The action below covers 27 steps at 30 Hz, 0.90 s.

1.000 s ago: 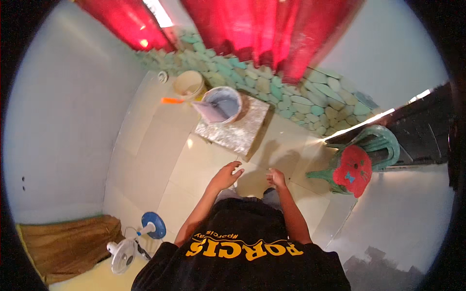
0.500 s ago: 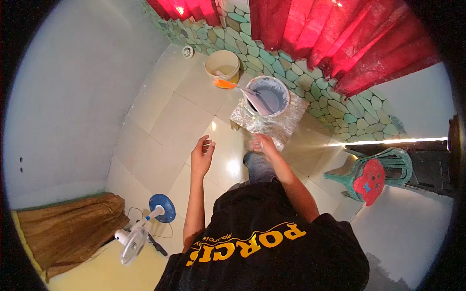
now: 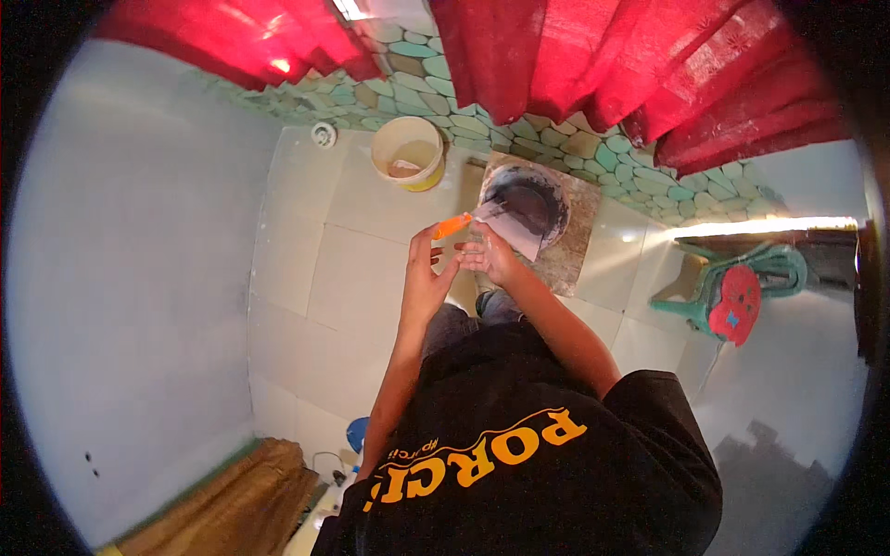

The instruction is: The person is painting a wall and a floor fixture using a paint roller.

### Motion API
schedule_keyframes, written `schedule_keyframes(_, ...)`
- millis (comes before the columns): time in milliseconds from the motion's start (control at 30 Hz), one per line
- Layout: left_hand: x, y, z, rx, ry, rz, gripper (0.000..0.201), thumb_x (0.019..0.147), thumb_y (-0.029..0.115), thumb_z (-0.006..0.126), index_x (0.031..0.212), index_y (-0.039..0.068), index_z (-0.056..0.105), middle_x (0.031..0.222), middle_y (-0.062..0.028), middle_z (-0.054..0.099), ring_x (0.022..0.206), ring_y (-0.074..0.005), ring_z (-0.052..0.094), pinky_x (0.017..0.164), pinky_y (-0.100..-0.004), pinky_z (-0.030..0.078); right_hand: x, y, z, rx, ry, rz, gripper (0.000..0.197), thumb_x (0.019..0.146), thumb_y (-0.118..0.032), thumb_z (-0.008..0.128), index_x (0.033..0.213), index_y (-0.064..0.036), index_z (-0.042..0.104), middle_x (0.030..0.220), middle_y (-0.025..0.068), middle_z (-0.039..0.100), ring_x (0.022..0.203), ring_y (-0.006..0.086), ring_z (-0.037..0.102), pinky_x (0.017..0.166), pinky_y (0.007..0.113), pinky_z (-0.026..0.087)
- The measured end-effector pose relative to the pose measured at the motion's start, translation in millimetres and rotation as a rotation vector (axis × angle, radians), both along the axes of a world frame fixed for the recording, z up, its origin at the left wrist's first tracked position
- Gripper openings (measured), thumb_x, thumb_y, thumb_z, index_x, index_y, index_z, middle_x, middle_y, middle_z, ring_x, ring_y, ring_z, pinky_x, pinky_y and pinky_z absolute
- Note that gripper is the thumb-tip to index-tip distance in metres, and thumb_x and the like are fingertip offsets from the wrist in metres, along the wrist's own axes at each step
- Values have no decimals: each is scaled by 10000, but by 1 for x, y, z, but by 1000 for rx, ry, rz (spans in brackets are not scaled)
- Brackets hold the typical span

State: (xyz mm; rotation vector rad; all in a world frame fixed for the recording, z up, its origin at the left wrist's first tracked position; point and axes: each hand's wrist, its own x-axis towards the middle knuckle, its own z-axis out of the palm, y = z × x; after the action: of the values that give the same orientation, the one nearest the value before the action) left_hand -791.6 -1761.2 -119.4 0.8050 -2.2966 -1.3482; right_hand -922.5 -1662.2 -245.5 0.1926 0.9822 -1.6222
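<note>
A wide putty knife with an orange handle (image 3: 452, 225) and a broad pale blade (image 3: 512, 232) lies slanted across the near rim of a bucket (image 3: 559, 222). Dark grey, wet-looking material fills part of the bucket. My left hand (image 3: 428, 280) is just below the handle's end, fingers bent and apart; whether a fingertip touches it I cannot tell. Close beside it, my right hand (image 3: 491, 258) is open in front of the blade, its fingers stretched toward the left hand. Nothing shows in either palm.
The bucket stands on a stained square board (image 3: 577, 264) on the tiled floor. Behind and left is a cream pail (image 3: 436, 172). A green plastic chair (image 3: 691, 306) with a red cushion (image 3: 739, 301) is at the right. Red curtains (image 3: 584, 56) hang over the stone-patterned wall (image 3: 417, 93).
Both my hands have moved up and together, close to the orange handle. The view has shifted, so the bucket and board sit lower and further right in it.
</note>
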Motion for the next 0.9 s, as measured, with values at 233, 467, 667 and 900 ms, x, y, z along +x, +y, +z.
schedule_keyframes(233,-34,-60,-25,245,-50,-107,442,907,65,689,1314,25,522,864,-91,662,837,-171,676,774,-324,561,-7,-55,-5,120,-139,-240,394,950,-444,617,1131,-96,573,926,84,648,797,226,664,770,392,580)
schedule_keyframes(467,-54,-119,-18,481,-186,-650,309,922,49,683,1228,46,635,925,-61,709,855,-137,683,838,-298,550,11,-74,-44,170,108,-668,239,887,-291,705,969,-100,588,800,50,606,712,188,632,627,336,546)
schedule_keyframes(667,-72,-164,5,338,-30,-1008,507,829,164,800,1291,96,603,1263,-126,597,1165,-253,592,1008,-377,483,29,-89,20,263,37,-774,112,904,-164,629,953,-63,634,798,20,605,693,155,603,633,301,501)
schedule_keyframes(900,-91,-159,-3,196,121,-1333,1013,642,402,916,1480,103,431,1515,-202,392,1453,-377,330,1177,-483,306,55,-83,33,194,214,-827,282,998,-243,498,1105,-17,627,932,78,662,782,182,659,678,329,536)
